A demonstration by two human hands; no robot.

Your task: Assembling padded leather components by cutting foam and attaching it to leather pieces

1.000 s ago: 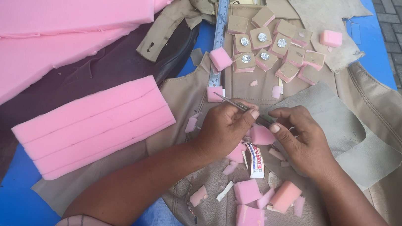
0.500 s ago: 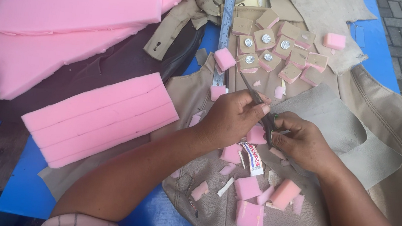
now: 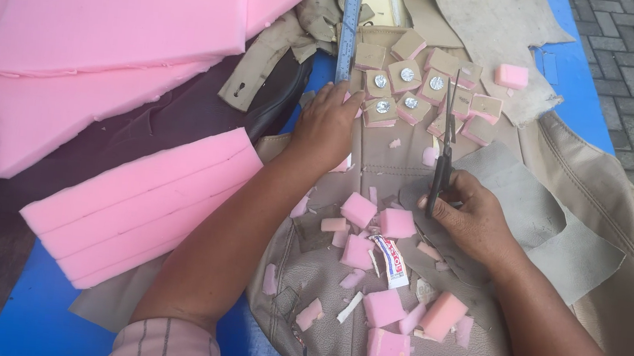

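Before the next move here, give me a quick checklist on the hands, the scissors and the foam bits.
1. Scissors gripped in right hand: ok.
2. Blades pointing away from left hand: ok, hands are apart.
3. Blades shut: cannot tell.
4. Left hand reaches the covered foam squares: ok, its fingertips are at the nearest one.
5. Small tube lying clear of both hands: ok.
6. Ruler flat, not under the left hand: ok.

Dark scissors (image 3: pixel 442 156) I grip in my right hand (image 3: pixel 476 218), blades shut and pointing away, over tan leather; small pink foam piece (image 3: pixel 343 165) under my left hand (image 3: pixel 328 124)
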